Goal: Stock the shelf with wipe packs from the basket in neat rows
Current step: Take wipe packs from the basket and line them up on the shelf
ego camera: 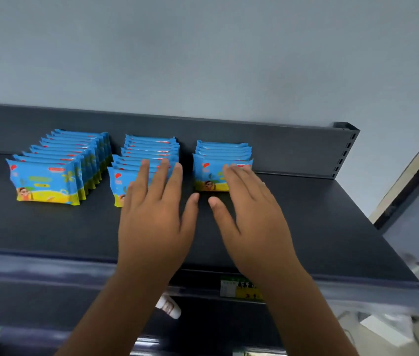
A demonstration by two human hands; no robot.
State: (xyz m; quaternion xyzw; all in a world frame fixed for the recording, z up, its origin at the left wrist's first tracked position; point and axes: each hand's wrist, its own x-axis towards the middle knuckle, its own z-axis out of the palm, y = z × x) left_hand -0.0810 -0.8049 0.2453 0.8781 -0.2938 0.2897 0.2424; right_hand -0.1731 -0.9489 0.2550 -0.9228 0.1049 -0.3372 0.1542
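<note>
Probably light, soft and slippery (best pinched at the side seams), the wipe packs [44, 181] stood in three rows on the shelf [306, 214], left grip [155, 217] and right grip [252, 217] open, straight-fingered against near packs.

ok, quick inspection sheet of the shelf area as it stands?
surface: dark shelf with upright back panel.
job's things: three rows of upright wipe packs; left row longest, middle row shorter, right row shortest; basket not in view.
clutter: small white object below the shelf, unclear what.
hands: left hand, fingers straight, on middle row's front; right hand likewise on right row's front.
cables: nothing seen.
surroundings: grey wall behind; price label on shelf's front edge.
</note>
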